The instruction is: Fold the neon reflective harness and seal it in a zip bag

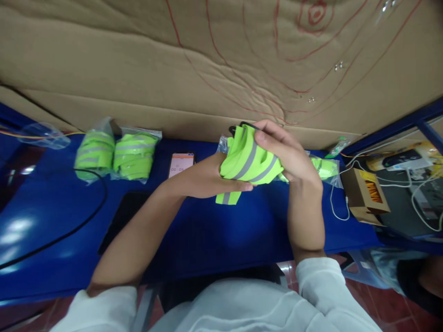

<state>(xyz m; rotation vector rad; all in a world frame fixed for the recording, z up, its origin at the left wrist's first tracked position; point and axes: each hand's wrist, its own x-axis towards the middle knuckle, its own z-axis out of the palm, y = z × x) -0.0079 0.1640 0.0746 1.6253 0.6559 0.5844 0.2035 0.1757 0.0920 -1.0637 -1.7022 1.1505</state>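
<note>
head | left hand (pixel 206 177) + right hand (pixel 290 154) | grasping folded, grey-striped, neon yellow-green fabric bundle (pixel 242 157)

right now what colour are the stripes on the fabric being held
Grey stripes on yellow-green fabric, seen best in the head view.

i get soft, rather dim light; white glare pools on the left of the blue table (pixel 221 235), digits on the phone (pixel 181 163) blur, and edges stretch.
</note>
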